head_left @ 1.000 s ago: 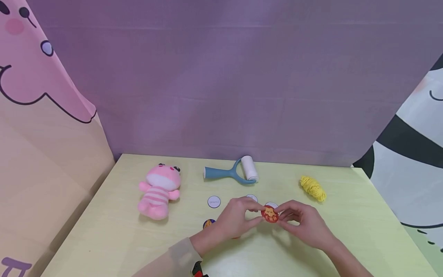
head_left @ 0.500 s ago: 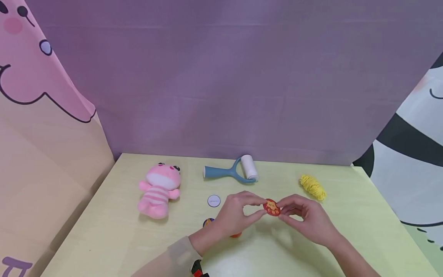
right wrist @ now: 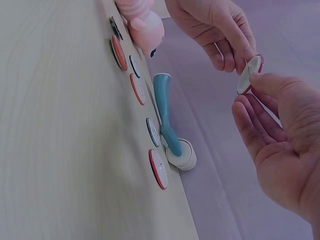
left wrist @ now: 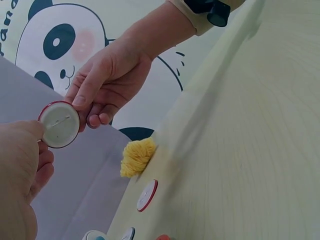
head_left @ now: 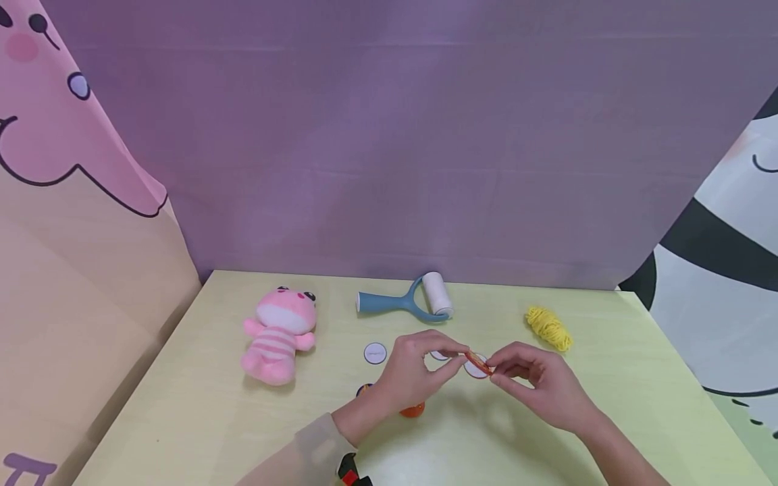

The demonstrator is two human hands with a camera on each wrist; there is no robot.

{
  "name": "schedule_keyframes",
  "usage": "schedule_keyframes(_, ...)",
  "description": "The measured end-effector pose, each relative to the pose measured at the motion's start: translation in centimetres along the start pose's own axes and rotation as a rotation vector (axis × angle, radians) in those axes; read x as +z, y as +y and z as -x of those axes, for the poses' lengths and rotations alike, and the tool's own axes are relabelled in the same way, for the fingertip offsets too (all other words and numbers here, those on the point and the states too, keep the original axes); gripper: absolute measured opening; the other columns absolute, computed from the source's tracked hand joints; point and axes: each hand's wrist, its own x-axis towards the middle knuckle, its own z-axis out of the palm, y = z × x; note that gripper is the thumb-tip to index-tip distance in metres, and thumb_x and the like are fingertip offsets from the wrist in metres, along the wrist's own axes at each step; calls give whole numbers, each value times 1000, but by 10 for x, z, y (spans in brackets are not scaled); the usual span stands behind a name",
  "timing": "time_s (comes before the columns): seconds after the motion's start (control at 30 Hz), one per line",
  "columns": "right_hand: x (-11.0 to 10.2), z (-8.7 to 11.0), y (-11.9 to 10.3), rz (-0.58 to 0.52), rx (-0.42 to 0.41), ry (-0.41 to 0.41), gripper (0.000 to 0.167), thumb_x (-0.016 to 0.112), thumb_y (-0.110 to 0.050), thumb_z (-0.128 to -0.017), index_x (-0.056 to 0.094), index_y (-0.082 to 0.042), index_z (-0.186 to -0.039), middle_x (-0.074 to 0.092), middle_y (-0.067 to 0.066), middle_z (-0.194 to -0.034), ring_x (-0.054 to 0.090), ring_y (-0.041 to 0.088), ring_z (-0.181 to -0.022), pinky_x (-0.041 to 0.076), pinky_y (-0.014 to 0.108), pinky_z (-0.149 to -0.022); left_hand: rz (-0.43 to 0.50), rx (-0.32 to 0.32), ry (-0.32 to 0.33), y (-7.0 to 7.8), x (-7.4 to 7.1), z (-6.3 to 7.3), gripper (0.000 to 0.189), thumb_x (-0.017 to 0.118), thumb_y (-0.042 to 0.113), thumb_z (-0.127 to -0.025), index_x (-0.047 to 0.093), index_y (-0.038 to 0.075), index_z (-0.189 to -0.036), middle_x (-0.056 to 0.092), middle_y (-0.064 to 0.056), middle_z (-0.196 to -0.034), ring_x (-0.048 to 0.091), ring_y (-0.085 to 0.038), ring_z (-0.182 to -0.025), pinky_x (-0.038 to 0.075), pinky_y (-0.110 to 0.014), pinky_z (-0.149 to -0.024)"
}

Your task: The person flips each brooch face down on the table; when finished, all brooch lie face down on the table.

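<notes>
Between both hands, above the table, is a round red pin badge [head_left: 478, 362], seen almost edge-on in the head view. The left wrist view shows the white back of this pin badge [left wrist: 60, 125] with its pin across it. My left hand [head_left: 413, 370] pinches the left edge with thumb and fingertips. At the opposite edge, my right hand [head_left: 543, 385] pinches it the same way. A red-rimmed badge [right wrist: 158, 170] lies white back up on the table beneath. Near the left wrist lie an orange badge [head_left: 412, 410] and a dark blue badge [head_left: 363, 389], partly hidden.
More badges lie white side up, one a white badge [head_left: 375, 353] left of the hands. A blue-handled lint roller [head_left: 389, 303] lies at the back. On the left is a pink plush toy [head_left: 279, 336], on the right a yellow yarn bundle [head_left: 549, 329].
Both hands have risen slightly with the badge. Its red printed face, earlier toward the head camera, has tilted until the badge shows nearly edge-on. The badge lying beneath has come into sight.
</notes>
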Motion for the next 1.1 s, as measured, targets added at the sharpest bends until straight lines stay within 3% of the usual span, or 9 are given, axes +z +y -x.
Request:
schedule_keyframes(0.27, 1, 1, 0, -15, -34, 11, 27, 73, 12, -92, 74, -5, -112, 77, -2, -102, 74, 12, -87, 63, 23, -78, 16, -4, 6, 1, 0, 0, 11, 80, 12, -95, 84, 11, -106, 82, 1, -95, 76, -8, -87, 57, -11, -86)
schedule_keyframes(0.7, 2, 0, 1, 11, 38, 49, 19, 74, 6, -94, 76, -6, -107, 79, 4, -94, 74, 9, -78, 64, 29, -69, 79, -30, -6, 3, 2, 2, 15, 80, 11, -95, 82, 9, -109, 83, -3, -95, 75, -4, -82, 59, -12, -80)
schedule_keyframes(0.97, 5, -1, 1, -35, 30, 47, 27, 68, 9, -97, 66, 0, -123, 77, 1, -97, 74, 14, -77, 65, 28, -70, 81, -28, -26, 2, 1, 2, 19, 78, 9, -96, 82, 9, -115, 83, -5, -95, 76, -6, -80, 59, -14, -79)
schedule_keyframes(1.1, 7, -1, 3, -58, 2, 53, 31, 66, 13, -97, 61, 3, -126, 73, 2, -95, 74, 14, -75, 64, 29, -69, 71, -33, -57, 2, 0, 3, 27, 82, 9, -91, 81, 9, -118, 82, -4, -94, 76, -7, -81, 59, -13, -80)
